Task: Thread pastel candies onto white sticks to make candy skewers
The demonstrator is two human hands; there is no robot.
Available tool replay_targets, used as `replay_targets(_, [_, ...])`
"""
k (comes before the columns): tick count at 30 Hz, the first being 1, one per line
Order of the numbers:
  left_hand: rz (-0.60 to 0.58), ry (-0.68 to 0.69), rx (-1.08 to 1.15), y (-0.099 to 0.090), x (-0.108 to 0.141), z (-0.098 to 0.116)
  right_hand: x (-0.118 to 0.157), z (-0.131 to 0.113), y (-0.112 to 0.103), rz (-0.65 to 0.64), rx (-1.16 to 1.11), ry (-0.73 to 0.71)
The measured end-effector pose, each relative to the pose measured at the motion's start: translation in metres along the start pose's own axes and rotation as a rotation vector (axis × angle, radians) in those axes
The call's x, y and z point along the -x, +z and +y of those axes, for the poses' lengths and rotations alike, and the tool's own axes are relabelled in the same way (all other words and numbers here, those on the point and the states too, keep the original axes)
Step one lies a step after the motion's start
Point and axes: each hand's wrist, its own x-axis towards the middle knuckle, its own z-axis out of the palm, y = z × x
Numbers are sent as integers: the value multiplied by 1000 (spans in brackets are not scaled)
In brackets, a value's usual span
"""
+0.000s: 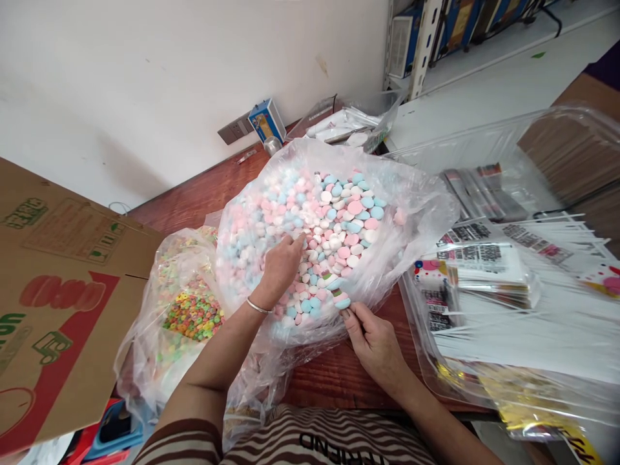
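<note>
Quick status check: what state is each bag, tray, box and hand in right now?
Candy bag: open, full of pastel candies.
Ring-candy bag: open, partly full.
Left hand: reaching into the candy bag, touching candies.
Right hand: pinching the candy bag's front edge.
Clear tray: open, holding printed packets.
Cardboard box: flap up.

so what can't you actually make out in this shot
Head view only:
- left hand: fingertips buried among the pastel candies.
- right hand: the small pinched item is too small to identify.
- second bag: lower part hidden by the left arm.
- cardboard box: cut off by the left edge.
</note>
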Motion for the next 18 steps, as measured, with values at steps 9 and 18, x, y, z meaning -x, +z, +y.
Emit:
replay_targets(9, [-36,27,80,-28,13,9,0,2,0,-6,-13,21])
replay_targets(18, [-81,317,161,-13,-40,1,1,3,0,-1,-13,36])
